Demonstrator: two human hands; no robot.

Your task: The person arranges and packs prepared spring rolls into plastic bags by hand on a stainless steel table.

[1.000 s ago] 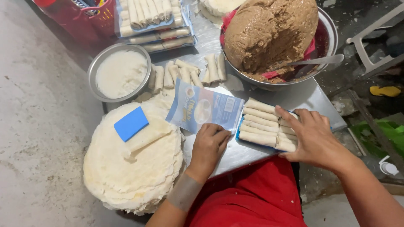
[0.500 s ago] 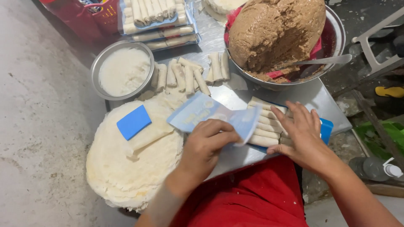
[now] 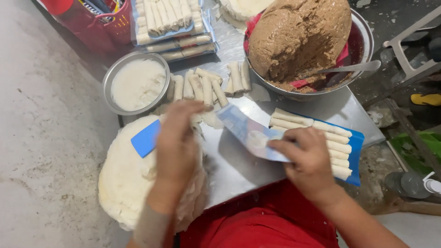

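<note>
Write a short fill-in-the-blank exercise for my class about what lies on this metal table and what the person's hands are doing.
1. The right hand holds a flat plastic ____ beside the blue tray of rolls.
2. The big metal bowl holds a mound of ____ filling.
3. A blue ____ lies on the stack of round wrappers, next to the left hand.
4. The small round pan holds something ____ in colour.

Missing words: bag; brown; scraper; white
</note>
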